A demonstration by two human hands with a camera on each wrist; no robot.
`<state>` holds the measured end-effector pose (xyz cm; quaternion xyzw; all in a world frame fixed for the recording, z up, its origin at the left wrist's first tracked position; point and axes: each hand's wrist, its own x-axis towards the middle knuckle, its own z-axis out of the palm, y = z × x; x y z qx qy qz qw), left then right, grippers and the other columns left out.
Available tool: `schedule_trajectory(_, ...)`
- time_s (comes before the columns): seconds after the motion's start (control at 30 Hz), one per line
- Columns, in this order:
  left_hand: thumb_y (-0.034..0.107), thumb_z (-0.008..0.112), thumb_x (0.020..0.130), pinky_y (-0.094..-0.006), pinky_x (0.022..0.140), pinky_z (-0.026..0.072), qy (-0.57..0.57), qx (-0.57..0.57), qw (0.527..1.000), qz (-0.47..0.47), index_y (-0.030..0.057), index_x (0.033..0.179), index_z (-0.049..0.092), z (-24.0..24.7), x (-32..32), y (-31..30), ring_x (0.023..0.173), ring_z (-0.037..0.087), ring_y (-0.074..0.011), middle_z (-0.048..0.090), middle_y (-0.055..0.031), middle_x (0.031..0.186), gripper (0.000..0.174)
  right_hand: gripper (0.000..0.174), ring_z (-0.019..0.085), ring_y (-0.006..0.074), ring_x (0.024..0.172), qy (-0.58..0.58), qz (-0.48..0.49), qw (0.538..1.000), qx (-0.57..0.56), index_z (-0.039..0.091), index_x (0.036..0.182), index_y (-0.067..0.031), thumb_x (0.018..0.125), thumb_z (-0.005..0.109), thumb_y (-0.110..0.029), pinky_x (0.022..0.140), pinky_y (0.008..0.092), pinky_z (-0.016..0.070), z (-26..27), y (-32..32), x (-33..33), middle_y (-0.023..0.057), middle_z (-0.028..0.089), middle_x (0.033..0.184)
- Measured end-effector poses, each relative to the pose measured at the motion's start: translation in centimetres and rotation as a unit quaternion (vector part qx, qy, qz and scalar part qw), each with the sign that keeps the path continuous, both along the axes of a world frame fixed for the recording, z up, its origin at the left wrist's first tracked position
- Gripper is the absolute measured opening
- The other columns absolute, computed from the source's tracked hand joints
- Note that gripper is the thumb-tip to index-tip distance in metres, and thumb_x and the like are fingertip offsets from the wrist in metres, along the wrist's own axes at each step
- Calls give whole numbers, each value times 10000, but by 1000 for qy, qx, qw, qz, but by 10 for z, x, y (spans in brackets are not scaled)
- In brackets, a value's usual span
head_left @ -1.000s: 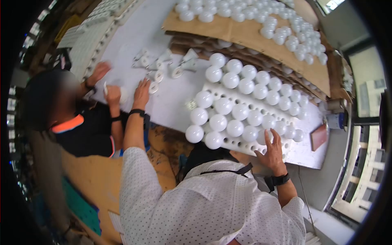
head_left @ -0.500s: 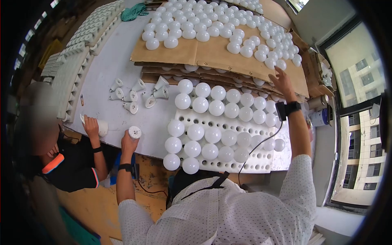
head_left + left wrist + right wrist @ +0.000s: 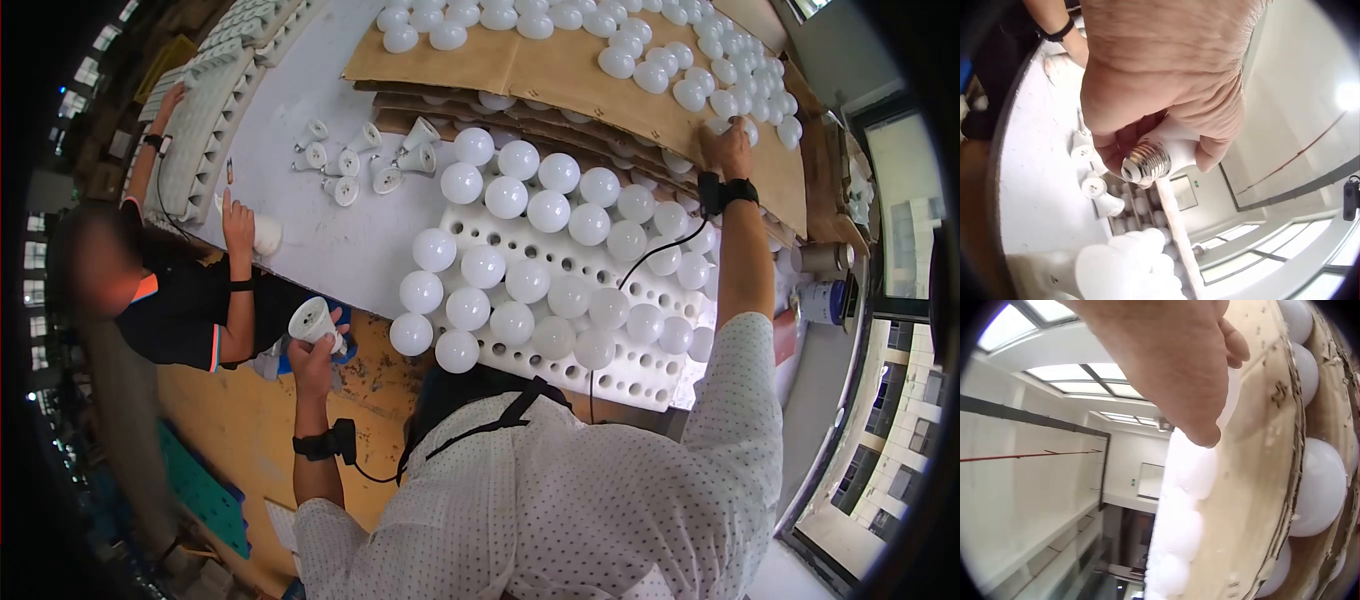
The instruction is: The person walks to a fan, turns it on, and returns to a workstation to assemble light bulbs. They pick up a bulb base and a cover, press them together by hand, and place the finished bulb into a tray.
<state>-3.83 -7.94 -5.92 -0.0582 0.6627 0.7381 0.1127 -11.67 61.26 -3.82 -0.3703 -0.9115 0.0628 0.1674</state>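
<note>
My left hand (image 3: 313,372) holds a white bulb base (image 3: 310,318), its wide open end facing up in the head view. In the left wrist view the base's metal screw cap (image 3: 1145,164) shows between thumb and fingers. Far to the right, my right hand (image 3: 732,152) grips a white bulb dome (image 3: 1232,394) at the edge of the top cardboard sheet (image 3: 560,85); the hand covers most of that dome. Nearer me, a white foam tray (image 3: 530,240) with rows of holes bears several bulbs with round white domes (image 3: 483,266).
Several loose bulb bases (image 3: 348,163) lie on the white table (image 3: 290,225). Stacked cardboard layers with more domes (image 3: 655,78) stand behind the tray. At the left, a person (image 3: 180,310) sits beside racks of white parts (image 3: 215,100). A cable (image 3: 660,248) hangs from my right wrist.
My left hand has picked up a bulb base from the table and drawn it back toward me. My right hand has moved from the foam tray to a dome on the cardboard.
</note>
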Motion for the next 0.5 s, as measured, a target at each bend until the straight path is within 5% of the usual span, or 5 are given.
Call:
schedule_trajectory(0.07,72,529,753,-320,735,484,-2,23,999,-48,-63,1199,421,16,1,19,887,606,-223,541,-228,1136,478,686,564,309,986,2,0,1000,28,408,1237,-57,716,616,-452,795,405,468,16,-4,21,247,555,1042)
schedule_trajectory(0.13,77,536,735,-313,714,484,-1,71,994,-89,-65,1186,430,26,3,37,877,607,-217,546,-228,1127,484,607,583,233,933,121,26,970,-210,430,1220,-55,770,591,-429,686,334,496,52,-23,60,188,573,1009)
schedule_trajectory(0.23,92,564,683,-288,658,483,-5,136,980,-149,-75,1141,457,33,10,68,819,613,-203,571,-229,1082,499,424,565,147,823,352,87,828,-428,457,1198,-80,855,520,-321,581,225,444,74,-46,134,74,567,1045)
schedule_trajectory(0.3,87,575,673,-277,629,484,-9,144,960,-239,-80,1123,467,39,14,86,773,619,-197,583,-230,1059,492,468,554,178,859,406,192,736,-507,375,1254,-69,861,484,-299,604,220,440,84,-66,186,113,522,1133)
schedule_trajectory(0.5,108,573,633,-289,638,483,10,102,941,-322,-74,1122,469,44,15,117,796,619,-210,578,-256,1058,533,862,603,232,789,267,197,698,-634,318,1269,-1,661,682,-493,504,241,476,71,-166,314,211,535,1085)
